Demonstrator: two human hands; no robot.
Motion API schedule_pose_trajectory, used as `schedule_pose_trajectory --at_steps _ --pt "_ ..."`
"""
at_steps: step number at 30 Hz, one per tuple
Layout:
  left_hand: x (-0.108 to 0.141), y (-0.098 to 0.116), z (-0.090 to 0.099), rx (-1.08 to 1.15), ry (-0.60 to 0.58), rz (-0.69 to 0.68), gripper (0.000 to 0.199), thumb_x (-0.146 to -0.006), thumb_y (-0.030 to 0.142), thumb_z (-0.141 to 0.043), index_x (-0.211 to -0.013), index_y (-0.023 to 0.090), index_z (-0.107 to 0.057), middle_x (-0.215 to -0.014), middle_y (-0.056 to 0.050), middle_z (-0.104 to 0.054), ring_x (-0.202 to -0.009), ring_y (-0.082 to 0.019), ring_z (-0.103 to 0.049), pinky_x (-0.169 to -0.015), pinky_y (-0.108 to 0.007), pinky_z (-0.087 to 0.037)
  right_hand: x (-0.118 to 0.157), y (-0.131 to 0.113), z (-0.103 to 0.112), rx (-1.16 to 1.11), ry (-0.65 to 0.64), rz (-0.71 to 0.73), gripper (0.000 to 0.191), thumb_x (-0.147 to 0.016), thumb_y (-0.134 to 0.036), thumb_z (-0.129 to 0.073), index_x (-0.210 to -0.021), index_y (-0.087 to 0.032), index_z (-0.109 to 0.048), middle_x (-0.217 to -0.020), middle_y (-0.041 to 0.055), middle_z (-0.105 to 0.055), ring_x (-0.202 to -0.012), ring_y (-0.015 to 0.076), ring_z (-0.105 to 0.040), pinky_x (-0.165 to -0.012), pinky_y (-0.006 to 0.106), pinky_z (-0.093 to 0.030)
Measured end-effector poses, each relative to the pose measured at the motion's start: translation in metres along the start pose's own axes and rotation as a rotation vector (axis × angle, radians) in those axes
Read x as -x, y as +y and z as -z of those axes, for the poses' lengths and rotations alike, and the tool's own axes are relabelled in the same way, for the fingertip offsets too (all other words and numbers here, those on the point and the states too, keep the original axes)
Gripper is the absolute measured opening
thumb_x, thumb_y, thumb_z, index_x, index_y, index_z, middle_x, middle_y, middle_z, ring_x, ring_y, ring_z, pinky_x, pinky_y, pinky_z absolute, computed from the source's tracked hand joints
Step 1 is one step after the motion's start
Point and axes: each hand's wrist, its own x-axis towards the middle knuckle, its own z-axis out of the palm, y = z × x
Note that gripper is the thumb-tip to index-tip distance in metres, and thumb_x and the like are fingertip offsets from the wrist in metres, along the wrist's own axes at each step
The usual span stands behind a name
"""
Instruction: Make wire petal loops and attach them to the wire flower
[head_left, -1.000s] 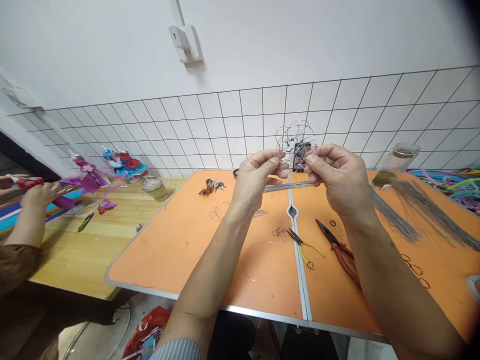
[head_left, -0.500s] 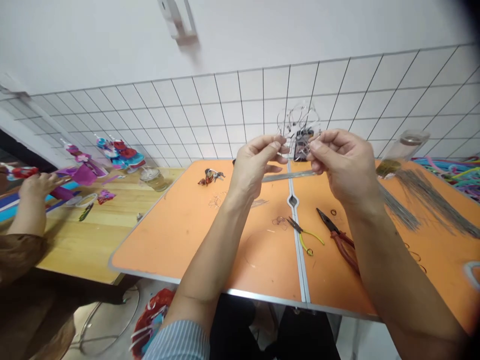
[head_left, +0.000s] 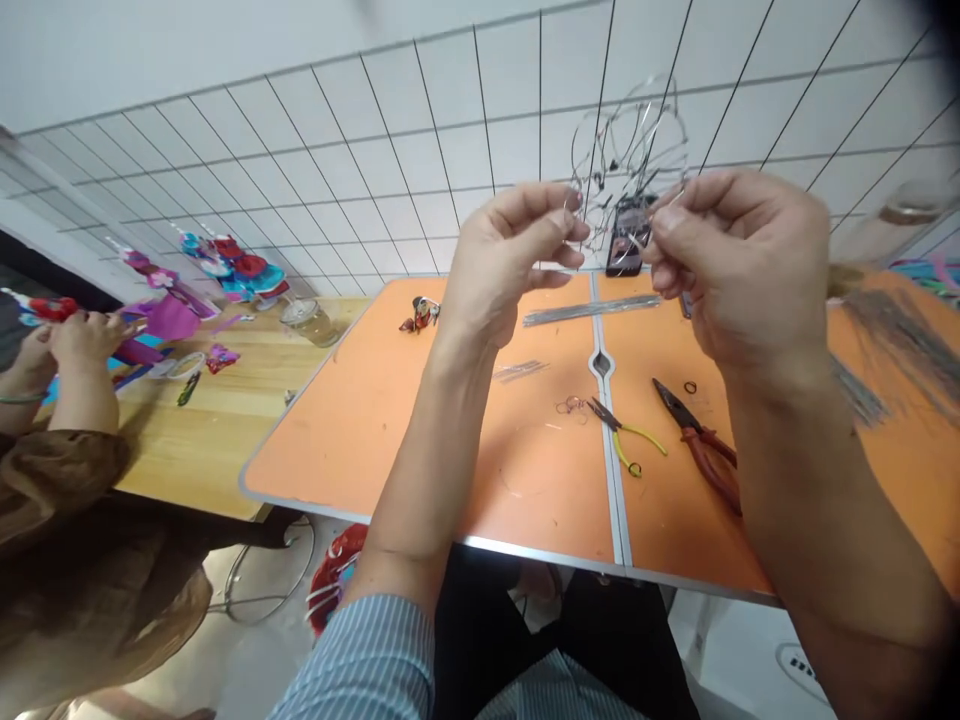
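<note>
Wire frame [head_left: 626, 150] of several looped petals held up above orange table [head_left: 450, 440], pinched at lower edge by left hand [head_left: 502, 260] and right hand [head_left: 742, 265]. Loops formed already; pliers [head_left: 701, 445] lay untouched below.

So taking the folding table [head_left: 465, 470] as the anchor: my left hand [head_left: 510, 260] and right hand [head_left: 742, 265] are up above its far half, wire frame [head_left: 626, 150] between them. A phone [head_left: 628, 238] sits at the far edge behind that. On the tabletop, small cutters [head_left: 624, 438] lie near the centre seam, pliers [head_left: 701, 445] just right of them, wire bundle [head_left: 589, 311] further back. Left of the table there's a wooden bench [head_left: 187, 440] with a jar [head_left: 309, 322] on it.
</note>
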Motion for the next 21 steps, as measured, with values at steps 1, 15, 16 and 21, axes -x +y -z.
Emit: schedule_pose_trajectory --at_steps 1,15,16,21 --pt "-0.001 -0.0015 -0.001 0.028 -0.006 0.007 0.01 -0.103 0.02 -0.071 -0.111 0.016 -0.076 -0.102 -0.004 -0.081 -0.085 -0.01 -0.074 -0.078 -0.023 -0.059 0.0001 -0.0001 0.0019 0.009 -0.002 -0.03 0.005 -0.096 -0.016 -0.079 -0.093 -0.015 -0.075 -0.076 0.0012 -0.071 -0.057 0.007 -0.061 -0.051 0.022 -0.046" --pt "-0.0031 -0.0078 -0.0038 0.138 0.0 0.038 0.029 -0.085 0.034 -0.097 -0.097 0.019 -0.076 -0.094 -0.004 -0.082 -0.079 -0.011 -0.077 -0.076 -0.024 -0.064 0.0039 -0.0013 0.0064 0.082 -0.011 -0.127 0.027 -0.096 -0.047 -0.09 -0.098 -0.023 -0.076 -0.084 0.0033 -0.07 -0.065 0.0096 -0.06 -0.057 0.026 -0.054" --pt "-0.0032 -0.008 -0.0039 0.144 -0.003 0.036 0.03 -0.084 0.035 -0.098 -0.096 0.019 -0.076 -0.094 -0.004 -0.082 -0.079 -0.011 -0.077 -0.075 -0.024 -0.064 0.0039 -0.0012 0.0064 0.08 -0.008 -0.129 0.027 -0.096 -0.046 -0.09 -0.098 -0.023 -0.076 -0.084 0.0034 -0.07 -0.065 0.0096 -0.06 -0.057 0.026 -0.054" --pt "-0.0033 -0.0098 -0.0034 0.125 0.002 0.048 0.034 -0.083 0.041 -0.098 -0.098 0.019 -0.077 -0.096 -0.004 -0.084 -0.079 -0.012 -0.078 -0.07 -0.021 -0.061 0.0041 -0.0012 0.0064 0.083 -0.007 -0.138 0.023 -0.096 -0.042 -0.089 -0.1 -0.023 -0.077 -0.083 0.0028 -0.07 -0.065 0.01 -0.061 -0.058 0.026 -0.056"
